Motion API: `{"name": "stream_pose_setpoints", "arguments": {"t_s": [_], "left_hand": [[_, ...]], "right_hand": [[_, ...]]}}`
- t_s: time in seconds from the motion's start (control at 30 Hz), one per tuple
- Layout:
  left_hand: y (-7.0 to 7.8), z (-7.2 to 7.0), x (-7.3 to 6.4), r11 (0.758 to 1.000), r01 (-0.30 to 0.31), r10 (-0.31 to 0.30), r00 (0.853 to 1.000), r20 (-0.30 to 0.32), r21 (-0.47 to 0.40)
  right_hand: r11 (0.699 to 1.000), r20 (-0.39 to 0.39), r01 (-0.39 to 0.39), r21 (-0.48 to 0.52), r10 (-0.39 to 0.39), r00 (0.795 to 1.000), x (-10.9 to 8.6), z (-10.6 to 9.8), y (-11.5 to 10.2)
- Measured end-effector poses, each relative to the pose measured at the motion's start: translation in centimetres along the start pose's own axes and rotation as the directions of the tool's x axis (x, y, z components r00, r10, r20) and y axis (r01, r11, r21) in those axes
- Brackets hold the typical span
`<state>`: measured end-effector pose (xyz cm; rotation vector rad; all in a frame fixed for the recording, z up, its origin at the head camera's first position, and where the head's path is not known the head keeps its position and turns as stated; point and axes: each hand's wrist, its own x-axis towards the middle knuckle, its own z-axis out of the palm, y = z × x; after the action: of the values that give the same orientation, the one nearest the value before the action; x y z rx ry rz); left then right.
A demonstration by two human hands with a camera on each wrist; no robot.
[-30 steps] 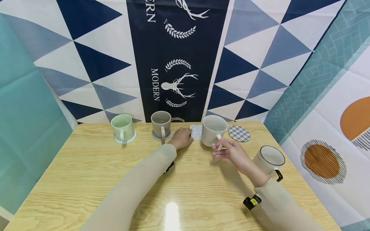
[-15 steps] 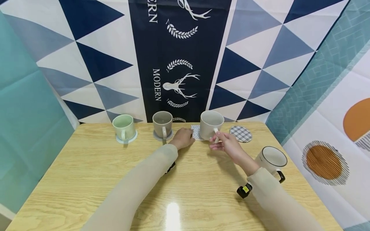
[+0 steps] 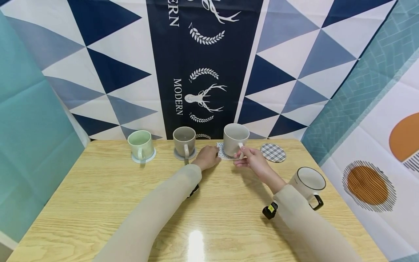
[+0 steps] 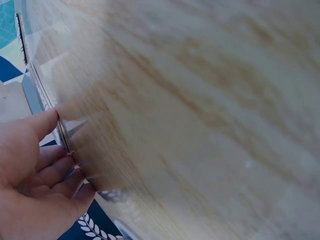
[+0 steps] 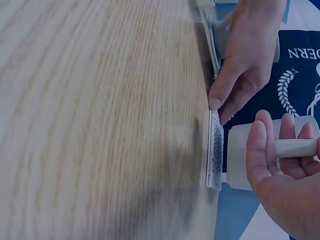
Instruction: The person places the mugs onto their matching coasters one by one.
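In the head view my right hand pinches the handle of a pale grey-white mug, held upright over a square speckled coaster. The right wrist view shows the mug with its base right at the face of the coaster; I cannot tell if it rests fully on it. My left hand holds the coaster's left edge between thumb and fingers. In the left wrist view the thumb and fingertips of that hand meet at the thin edge.
A green mug and a taupe mug stand on round coasters to the left. At the right lie a round plaid coaster and a white black-rimmed mug on the wooden table. Patterned cloth hangs behind.
My right hand has carried the pale mug left and back, from beside the square coaster to over it. The left hand has kept its place at the coaster's edge.
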<state>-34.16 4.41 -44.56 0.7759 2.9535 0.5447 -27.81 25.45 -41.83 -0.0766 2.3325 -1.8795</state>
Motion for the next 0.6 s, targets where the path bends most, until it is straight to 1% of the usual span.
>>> {"name": "stream_pose_setpoints", "arguments": {"t_s": [0.27, 0.6], "left_hand": [[0.0, 0.2, 0.2, 1.0, 0.017, -0.018, 1.0, 0.014, 0.012], [-0.1, 0.1, 0.1, 1.0, 0.0, 0.0, 1.0, 0.0, 0.028]], "right_hand": [[1.0, -0.01, 0.001, 0.007, -0.001, 1.0, 0.8, 0.1, 0.2], [0.999, -0.024, 0.011, 0.036, -0.011, 1.0, 1.1, 0.3, 0.5]]}}
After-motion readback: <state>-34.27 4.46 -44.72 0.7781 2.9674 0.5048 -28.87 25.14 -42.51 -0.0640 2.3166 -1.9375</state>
